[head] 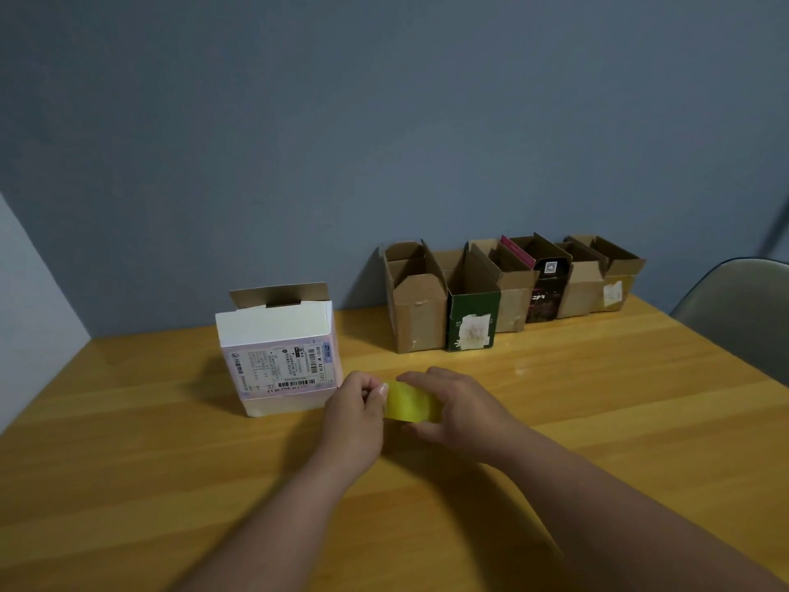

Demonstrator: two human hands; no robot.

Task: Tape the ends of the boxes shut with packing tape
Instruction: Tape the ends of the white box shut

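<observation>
The roll of packing tape (412, 401), yellowish and half hidden, is held just above the table (597, 442) between the two hands, near the front of the scene. It is gripped by the right hand (459, 410), whose fingers are curled over its top and far side, while the left hand (356, 410) is pressed against its left face with thumb and fingertips pinched together, apparently at the free end of the tape; whether a tab is actually held cannot be told. Just behind the left hand a white box (279, 352) with a printed shipping label is stood on the table, its top flaps not yet closed and one brown flap raised at the back. Further back, against the blue-grey wall (384, 121), a row of small cartons (508, 288) is lined up, all with open tops: brown ones, a green one and a black one. At the far right edge part of a grey chair (743, 305) is seen. No tape is judged to have been applied yet. From here, the thin end could be lost against the roll or torn into a sliver if it is picked carelessly, and a strip drawn out too fast could be folded onto itself. The light white box could also be tipped or pushed along when tape is pressed on unless it is steadied.
</observation>
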